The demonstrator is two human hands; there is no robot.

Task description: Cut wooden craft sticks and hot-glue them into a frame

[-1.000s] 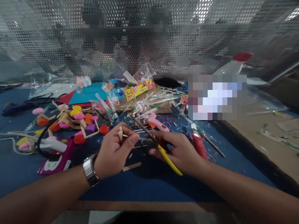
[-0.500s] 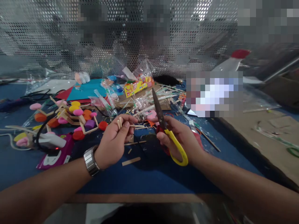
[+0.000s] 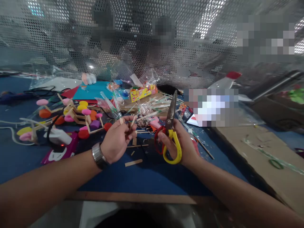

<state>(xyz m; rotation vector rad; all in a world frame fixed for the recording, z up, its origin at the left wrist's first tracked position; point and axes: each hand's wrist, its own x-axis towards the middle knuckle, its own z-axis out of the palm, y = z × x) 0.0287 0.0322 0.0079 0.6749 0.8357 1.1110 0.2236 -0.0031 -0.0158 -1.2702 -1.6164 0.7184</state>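
Wooden sticks (image 3: 133,121) poke up between the closed fingers of my left hand (image 3: 118,138), which wears a metal watch (image 3: 98,155). My right hand (image 3: 182,139) grips a pair of scissors (image 3: 171,125) with one yellow and one red handle. The scissor blades look closed and point up and away, apart from the sticks. Below the hands, a cut wooden craft stick (image 3: 133,162) lies on the blue table (image 3: 152,180), with a small offcut near it. More thin sticks lie just beyond my left hand.
At left stands a stick model (image 3: 78,117) with coloured clay pieces, beside a purple power strip (image 3: 61,152) with a plugged-in adapter. Farther back are blue paper (image 3: 92,91), a yellow clay package (image 3: 143,93) and plastic wrappers. Cardboard (image 3: 256,152) lies at right, near a red-capped bottle (image 3: 223,83).
The scissors have turned more upright in my right hand, their tips swinging right. A stick in my left fingers now angles upward. The view has shifted slightly.
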